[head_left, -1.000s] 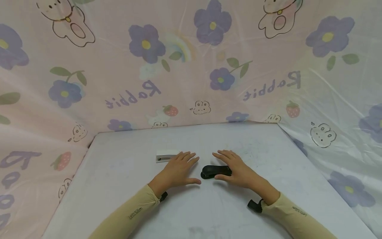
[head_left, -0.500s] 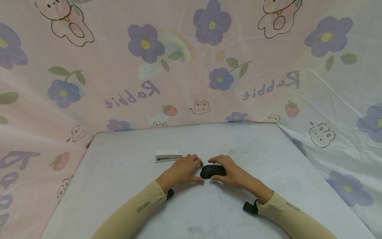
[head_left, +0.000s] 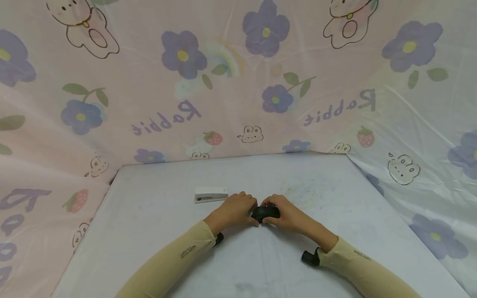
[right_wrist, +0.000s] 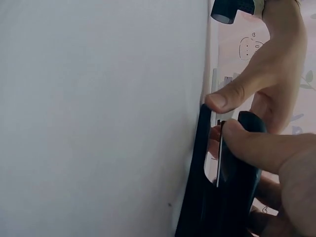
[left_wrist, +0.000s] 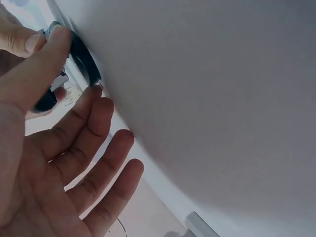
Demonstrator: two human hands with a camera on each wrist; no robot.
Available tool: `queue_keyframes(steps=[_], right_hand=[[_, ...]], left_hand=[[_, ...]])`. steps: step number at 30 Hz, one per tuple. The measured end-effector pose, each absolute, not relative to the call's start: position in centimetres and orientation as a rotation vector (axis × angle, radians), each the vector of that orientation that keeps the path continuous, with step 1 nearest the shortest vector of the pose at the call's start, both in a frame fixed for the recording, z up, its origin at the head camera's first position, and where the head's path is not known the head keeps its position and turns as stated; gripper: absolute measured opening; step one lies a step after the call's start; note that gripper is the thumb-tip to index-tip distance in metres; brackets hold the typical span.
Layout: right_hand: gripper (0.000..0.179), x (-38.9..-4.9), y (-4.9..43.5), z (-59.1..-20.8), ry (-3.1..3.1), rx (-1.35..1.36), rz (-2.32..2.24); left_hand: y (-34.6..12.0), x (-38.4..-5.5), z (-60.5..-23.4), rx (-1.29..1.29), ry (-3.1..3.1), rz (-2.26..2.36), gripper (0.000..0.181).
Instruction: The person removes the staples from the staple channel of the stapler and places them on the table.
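A black stapler [head_left: 266, 212] is between both hands just above the white table, its base and upper arm standing apart. My left hand [head_left: 238, 209] pinches the front end of the base [left_wrist: 85, 58] between thumb and fingertips, while its other fingers stay spread. In the right wrist view, my right hand [right_wrist: 296, 168] grips the upper arm [right_wrist: 242, 168], thumb on the near side and fingers behind. The fingertips of both hands almost meet in the head view. A white stapler [head_left: 211, 194] lies beside my left hand, towards the back.
The white table [head_left: 156, 190] runs back to a patterned cloth [head_left: 231, 91] that hangs behind and at both sides. Faint smudges [head_left: 309, 188] mark the tabletop at the right. A black device [head_left: 310, 258] sits at the right wrist, another [head_left: 219, 239] at the left.
Both hands have come together on the black stapler. The left hand moved right to its front end and the right hand moved left, closing round it. The white stapler stays put.
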State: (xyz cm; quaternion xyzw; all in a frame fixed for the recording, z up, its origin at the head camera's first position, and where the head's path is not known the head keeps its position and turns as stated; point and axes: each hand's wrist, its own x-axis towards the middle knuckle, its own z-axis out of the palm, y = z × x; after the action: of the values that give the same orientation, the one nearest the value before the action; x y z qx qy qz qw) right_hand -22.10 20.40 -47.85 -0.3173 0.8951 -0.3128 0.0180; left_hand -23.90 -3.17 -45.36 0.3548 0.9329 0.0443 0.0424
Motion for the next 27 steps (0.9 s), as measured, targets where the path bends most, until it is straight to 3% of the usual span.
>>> queue_keyframes(steps=[27], right_hand=[[0.034,-22.8,21.3,-47.6,2.586,-0.836,-1.201]], left_hand=[[-1.8,-23.5,-45.2,1.022,2.897,0.135,0.046]])
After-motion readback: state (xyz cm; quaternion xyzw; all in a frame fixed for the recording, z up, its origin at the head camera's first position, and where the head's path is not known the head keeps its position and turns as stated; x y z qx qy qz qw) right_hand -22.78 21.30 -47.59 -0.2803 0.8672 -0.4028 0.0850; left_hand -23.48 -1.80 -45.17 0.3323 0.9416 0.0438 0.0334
